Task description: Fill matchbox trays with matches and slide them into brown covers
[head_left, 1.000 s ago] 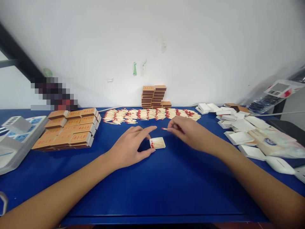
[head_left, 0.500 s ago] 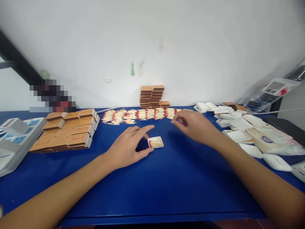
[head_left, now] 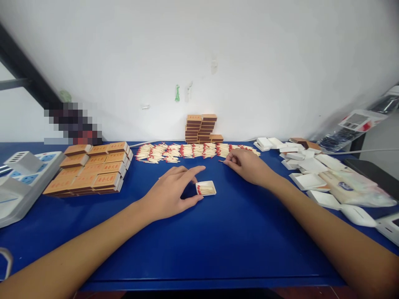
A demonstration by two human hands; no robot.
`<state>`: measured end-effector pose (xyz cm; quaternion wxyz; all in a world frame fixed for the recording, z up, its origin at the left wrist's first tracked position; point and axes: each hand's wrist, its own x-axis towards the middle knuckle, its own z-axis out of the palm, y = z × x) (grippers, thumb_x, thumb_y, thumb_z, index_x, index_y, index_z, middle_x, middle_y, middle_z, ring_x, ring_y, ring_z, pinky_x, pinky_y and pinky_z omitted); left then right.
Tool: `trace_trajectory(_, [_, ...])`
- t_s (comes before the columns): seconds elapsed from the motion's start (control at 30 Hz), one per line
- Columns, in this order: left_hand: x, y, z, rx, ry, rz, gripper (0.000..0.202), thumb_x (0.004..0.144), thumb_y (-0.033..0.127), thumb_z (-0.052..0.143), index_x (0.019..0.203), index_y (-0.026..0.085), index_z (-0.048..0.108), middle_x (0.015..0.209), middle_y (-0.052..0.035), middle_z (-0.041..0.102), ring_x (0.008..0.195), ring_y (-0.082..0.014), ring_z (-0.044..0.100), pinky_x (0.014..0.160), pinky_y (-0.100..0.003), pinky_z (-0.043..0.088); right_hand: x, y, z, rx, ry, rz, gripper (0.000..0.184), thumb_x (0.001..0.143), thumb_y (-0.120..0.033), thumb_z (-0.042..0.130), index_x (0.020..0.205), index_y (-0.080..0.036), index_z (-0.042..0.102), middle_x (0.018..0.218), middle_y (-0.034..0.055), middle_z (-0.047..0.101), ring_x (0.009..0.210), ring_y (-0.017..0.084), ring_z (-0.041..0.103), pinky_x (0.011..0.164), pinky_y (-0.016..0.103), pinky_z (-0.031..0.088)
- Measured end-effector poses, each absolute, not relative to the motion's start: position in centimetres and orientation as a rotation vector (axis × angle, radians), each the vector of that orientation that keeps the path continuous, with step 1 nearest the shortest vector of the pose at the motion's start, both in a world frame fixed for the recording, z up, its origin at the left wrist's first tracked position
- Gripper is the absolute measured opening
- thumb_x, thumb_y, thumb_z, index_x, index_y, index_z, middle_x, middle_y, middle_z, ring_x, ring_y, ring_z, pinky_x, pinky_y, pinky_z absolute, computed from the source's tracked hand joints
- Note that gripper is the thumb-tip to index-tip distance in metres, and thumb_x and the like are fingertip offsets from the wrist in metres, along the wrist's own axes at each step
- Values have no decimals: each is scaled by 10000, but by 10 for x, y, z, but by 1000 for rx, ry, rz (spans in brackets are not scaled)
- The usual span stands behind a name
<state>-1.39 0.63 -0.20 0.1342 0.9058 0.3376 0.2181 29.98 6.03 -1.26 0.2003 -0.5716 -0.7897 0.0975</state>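
On the blue tabletop, a small white matchbox tray lies with several red-headed matches in it. My left hand rests at the tray's left end, thumb at the near corner and another finger at the far one, index finger stretched out above. My right hand is closed in a pinch just in front of the match row. A match pokes out to the left from its fingertips, red head outward. Loose matches lie in a long row behind both hands, the right end partly covered by my right hand.
Filled matchboxes are stacked at the left, beside a power strip. More boxes stand against the wall. White trays, a tissue pack and a plastic bottle lie at the right.
A match now shows in my right fingertips, where none was visible before. My left hand has stayed by the tray. The whole view has shifted slightly.
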Motion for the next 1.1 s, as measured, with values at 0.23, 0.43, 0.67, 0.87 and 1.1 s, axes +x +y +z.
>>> trace_trajectory(0.23, [-14, 7, -3, 2616, 987, 626, 707, 974, 374, 750, 1597, 312, 422, 1200, -44, 758, 1183, -302, 647, 1095, -530, 519, 299, 70, -24, -1483, -2190, 56, 154, 1004, -336, 576, 974, -221, 675, 905, 77, 667, 802, 231, 598, 723, 344, 421])
trace_trajectory(0.43, [-14, 6, -3, 2618, 979, 624, 703, 977, 371, 748, 1595, 295, 424, 1209, -46, 756, 1189, -301, 642, 1103, -536, 512, 298, 68, -22, -1491, -2189, 69, 178, 1013, -336, 572, 964, -207, 683, 897, 78, 651, 784, 230, 590, 713, 345, 408])
trace_trajectory(0.67, [-14, 6, -2, 2614, 976, 619, 698, 977, 373, 745, 1595, 303, 429, 1201, -49, 757, 1177, -301, 651, 1090, -524, 522, 299, 70, -23, -1466, -2232, 76, 203, 1025, -327, 541, 895, -219, 653, 867, 74, 651, 785, 229, 589, 723, 348, 411])
trace_trajectory(0.87, [-15, 5, -2, 2607, 983, 611, 705, 975, 364, 749, 1596, 295, 422, 1213, -44, 756, 1191, -300, 637, 1118, -540, 502, 302, 67, -20, -1495, -2264, 138, 154, 1018, -290, 520, 913, -217, 607, 942, 104, 678, 821, 243, 602, 739, 363, 444])
trace_trajectory(1.1, [-14, 7, -3, 2653, 961, 656, 713, 970, 340, 762, 1587, 281, 409, 1183, -32, 763, 1151, -285, 653, 1101, -511, 508, 291, 50, -7, -1468, -2307, 215, 142, 1033, -278, 509, 932, -227, 595, 980, 108, 676, 871, 256, 630, 756, 366, 463])
